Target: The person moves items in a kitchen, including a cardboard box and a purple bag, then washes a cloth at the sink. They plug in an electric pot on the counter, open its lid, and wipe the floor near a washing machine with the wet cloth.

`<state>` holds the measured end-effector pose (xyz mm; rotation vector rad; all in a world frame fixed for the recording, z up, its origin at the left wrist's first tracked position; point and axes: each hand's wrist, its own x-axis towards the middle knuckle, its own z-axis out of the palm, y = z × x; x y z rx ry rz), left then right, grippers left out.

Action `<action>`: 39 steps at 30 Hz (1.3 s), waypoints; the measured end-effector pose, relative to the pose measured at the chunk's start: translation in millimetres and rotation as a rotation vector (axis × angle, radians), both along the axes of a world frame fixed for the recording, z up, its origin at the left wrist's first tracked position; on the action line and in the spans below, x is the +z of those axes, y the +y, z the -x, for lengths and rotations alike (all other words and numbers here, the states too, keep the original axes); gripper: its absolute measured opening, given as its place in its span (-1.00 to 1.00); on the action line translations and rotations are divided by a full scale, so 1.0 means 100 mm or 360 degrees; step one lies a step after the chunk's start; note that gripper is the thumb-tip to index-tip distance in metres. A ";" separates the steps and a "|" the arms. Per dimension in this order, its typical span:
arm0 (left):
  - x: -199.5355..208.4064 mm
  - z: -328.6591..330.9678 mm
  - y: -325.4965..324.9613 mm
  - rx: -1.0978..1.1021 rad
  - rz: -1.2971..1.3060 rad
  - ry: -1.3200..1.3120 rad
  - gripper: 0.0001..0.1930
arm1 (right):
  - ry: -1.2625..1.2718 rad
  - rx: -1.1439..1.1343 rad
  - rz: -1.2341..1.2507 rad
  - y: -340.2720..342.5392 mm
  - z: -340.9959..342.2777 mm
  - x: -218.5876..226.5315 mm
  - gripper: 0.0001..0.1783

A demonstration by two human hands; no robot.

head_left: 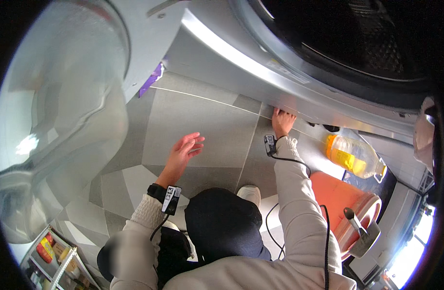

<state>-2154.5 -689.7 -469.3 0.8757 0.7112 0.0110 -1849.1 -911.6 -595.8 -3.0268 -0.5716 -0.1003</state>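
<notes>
Left hand (185,147): open, fingers spread, holding nothing, hovering over the grey tiled floor (202,121). Right hand (282,121): fingers pressed against the lower front edge of the washing machine (260,72), at 12 o'clock; whether it grips anything there cannot be told. Open round door (62,111): 9 o'clock. Plastic bottle of yellow liquid (352,157): 3 o'clock, lying on the floor. Orange bucket (347,203): 4 o'clock, just below the bottle.

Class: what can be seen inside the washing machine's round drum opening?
Inside the grey washing machine's round drum opening, only dark perforated metal wall shows; its depths are too dark to tell whether anything lies there.
</notes>
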 end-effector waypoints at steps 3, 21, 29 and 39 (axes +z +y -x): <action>-0.04 0.05 0.04 0.0046 0.0038 0.0023 -0.67 | 0.0015 0.0210 -0.0137 0.26 0.15 0.06 -0.39; 0.05 0.53 0.37 0.0512 0.0111 0.0165 -0.60 | 0.0029 0.1213 -0.0417 3.28 1.70 0.07 -0.34; -0.02 0.66 0.33 0.0521 0.0045 0.0334 -0.64 | 0.0330 0.1671 -0.0240 3.19 1.37 0.02 -0.41; -0.09 0.32 0.56 0.0436 -0.0042 0.0286 -0.65 | 0.0955 0.1454 -0.0241 1.36 1.12 0.19 -0.49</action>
